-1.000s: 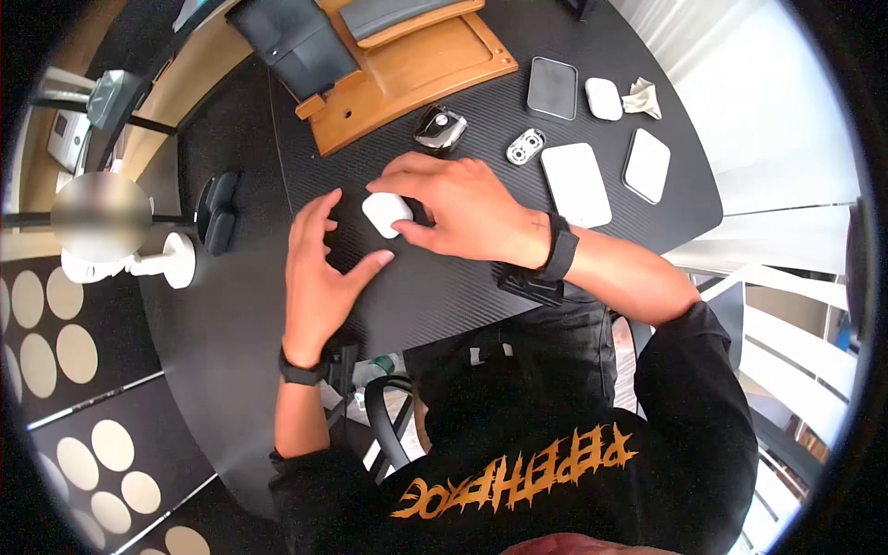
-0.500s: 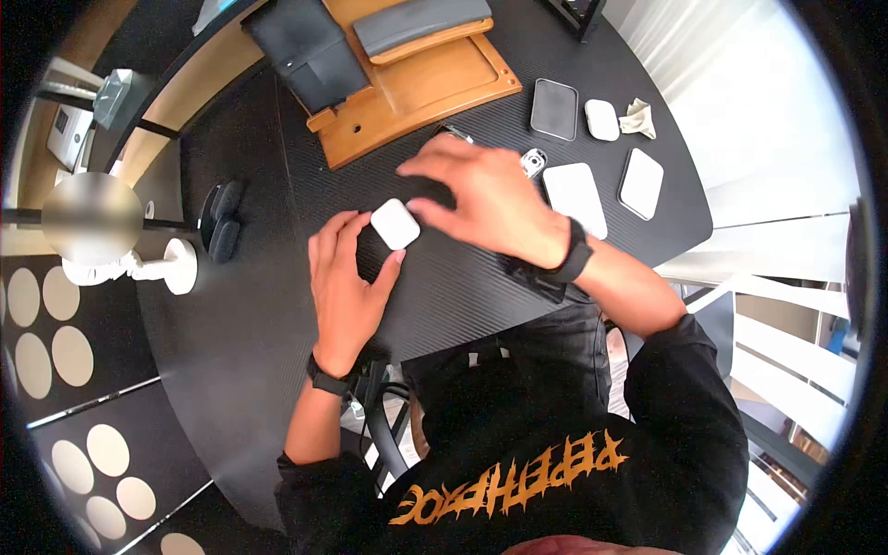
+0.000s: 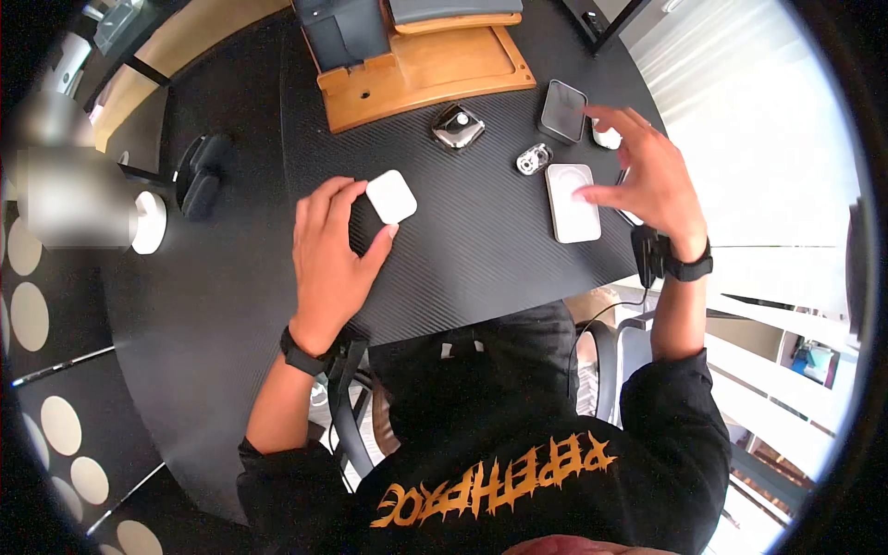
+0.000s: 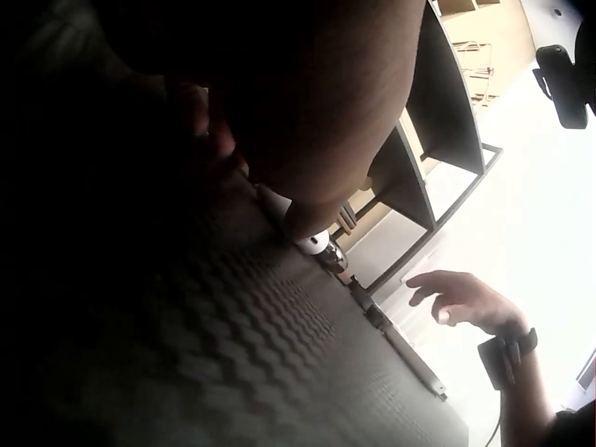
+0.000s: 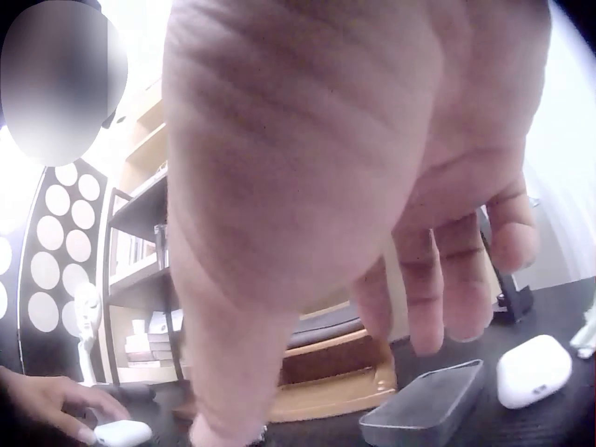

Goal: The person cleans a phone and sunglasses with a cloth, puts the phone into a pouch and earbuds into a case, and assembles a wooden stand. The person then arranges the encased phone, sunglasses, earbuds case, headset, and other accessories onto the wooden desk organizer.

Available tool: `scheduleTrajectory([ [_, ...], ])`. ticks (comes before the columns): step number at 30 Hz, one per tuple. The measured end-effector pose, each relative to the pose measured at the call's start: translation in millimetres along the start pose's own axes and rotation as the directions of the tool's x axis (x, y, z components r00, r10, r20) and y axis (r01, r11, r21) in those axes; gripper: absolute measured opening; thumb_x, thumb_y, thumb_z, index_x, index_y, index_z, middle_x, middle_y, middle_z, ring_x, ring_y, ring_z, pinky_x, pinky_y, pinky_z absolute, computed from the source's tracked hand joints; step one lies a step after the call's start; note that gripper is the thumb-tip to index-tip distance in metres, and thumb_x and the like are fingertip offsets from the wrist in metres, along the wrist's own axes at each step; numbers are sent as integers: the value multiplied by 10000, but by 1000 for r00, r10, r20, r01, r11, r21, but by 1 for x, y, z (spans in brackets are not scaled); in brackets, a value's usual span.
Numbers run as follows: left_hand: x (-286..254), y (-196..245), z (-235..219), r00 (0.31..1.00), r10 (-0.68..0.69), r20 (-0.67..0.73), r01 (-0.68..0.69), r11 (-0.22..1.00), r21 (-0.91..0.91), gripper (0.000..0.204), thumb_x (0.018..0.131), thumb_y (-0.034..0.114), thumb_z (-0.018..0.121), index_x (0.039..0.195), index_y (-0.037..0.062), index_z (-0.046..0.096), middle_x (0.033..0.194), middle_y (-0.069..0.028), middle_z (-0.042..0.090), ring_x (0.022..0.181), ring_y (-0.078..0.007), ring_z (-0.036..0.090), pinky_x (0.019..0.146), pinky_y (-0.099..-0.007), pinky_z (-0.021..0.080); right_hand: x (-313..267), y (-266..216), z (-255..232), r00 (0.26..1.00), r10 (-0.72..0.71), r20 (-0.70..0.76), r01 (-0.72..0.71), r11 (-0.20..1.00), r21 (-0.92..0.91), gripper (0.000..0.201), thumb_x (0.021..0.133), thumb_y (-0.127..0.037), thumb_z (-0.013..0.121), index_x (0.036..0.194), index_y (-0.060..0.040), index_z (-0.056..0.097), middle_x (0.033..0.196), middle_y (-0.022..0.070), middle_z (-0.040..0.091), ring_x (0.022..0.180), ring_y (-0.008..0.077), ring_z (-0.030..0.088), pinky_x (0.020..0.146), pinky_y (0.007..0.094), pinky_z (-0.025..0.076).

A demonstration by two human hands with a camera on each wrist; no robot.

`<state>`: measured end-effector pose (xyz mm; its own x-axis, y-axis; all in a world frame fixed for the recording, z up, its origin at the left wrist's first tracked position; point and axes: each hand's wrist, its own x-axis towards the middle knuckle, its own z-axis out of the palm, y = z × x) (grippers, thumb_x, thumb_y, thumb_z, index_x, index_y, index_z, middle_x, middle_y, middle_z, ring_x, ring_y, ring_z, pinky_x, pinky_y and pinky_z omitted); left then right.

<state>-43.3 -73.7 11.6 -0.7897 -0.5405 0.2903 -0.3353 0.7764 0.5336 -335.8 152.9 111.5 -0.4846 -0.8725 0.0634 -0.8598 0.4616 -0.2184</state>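
My left hand point(image 3: 328, 259) holds a white earbud case point(image 3: 392, 197) on the dark table, index fingertip at one corner and thumb at its near edge. In the left wrist view the hand is mostly in shadow. My right hand point(image 3: 652, 176) hovers at the table's right side, fingers spread and holding nothing. Its thumb overlaps a flat white box point(image 3: 566, 208) in the head view. Beyond its fingers sits a second white earbud case point(image 5: 535, 371), beside a shallow dark grey tray point(image 5: 424, 405).
A glossy black and silver case point(image 3: 458, 128) and a small clear-and-white oval piece point(image 3: 534, 159) lie mid-table. At the back is a wooden desk stand point(image 3: 435, 92) with a dark grey pouch point(image 3: 342, 37). A black folded object point(image 3: 205, 176) lies at the left.
My right hand has let go of the white earbud case and swung right, over the flat white box. My left hand has closed in from beside the case and now holds its edges.
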Motion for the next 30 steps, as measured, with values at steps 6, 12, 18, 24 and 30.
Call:
scheduleTrajectory([
  [6,1,-2,2,1000,7,-13,-7,1000,5,536,857,190,846,1335,55,644,1393,-142,612,1264,-376,557,1086,-462,460,-34,10,21,984,-137,112,114,976,185,1094,544,-274,1016,1512,-106,535,1502,149,584,1298,378,622,1108,440,513],
  [12,-1,-3,5,1000,-4,-2,4,1000,16,538,867,191,837,1349,63,637,1414,-137,600,1288,-364,542,1100,-459,451,-40,12,33,982,-86,167,56,983,178,1055,563,-184,983,1511,-73,532,1495,160,577,1330,388,593,1136,443,501],
  [18,-3,-5,4,999,-11,-33,11,1000,-18,538,867,191,836,1350,64,637,1407,-137,601,1285,-365,548,1108,-458,445,-25,11,22,970,-220,103,187,946,265,971,570,-199,962,1461,-65,600,1362,144,653,1172,340,656,1032,414,534],
  [24,-3,-10,6,998,25,-52,-28,997,-68,535,845,163,843,1332,63,645,1381,-141,605,1261,-371,555,1098,-457,446,63,21,45,984,-158,-87,178,783,596,881,670,-262,981,1444,-35,630,992,39,693,867,119,611,817,296,512],
  [30,-5,-12,3,996,32,-82,-41,992,-116,545,850,185,849,1329,35,637,1350,-146,600,1228,-366,564,1080,-449,454,156,17,86,978,-200,55,113,736,668,823,740,-277,990,1388,83,631,923,40,708,824,97,634,752,264,534],
])
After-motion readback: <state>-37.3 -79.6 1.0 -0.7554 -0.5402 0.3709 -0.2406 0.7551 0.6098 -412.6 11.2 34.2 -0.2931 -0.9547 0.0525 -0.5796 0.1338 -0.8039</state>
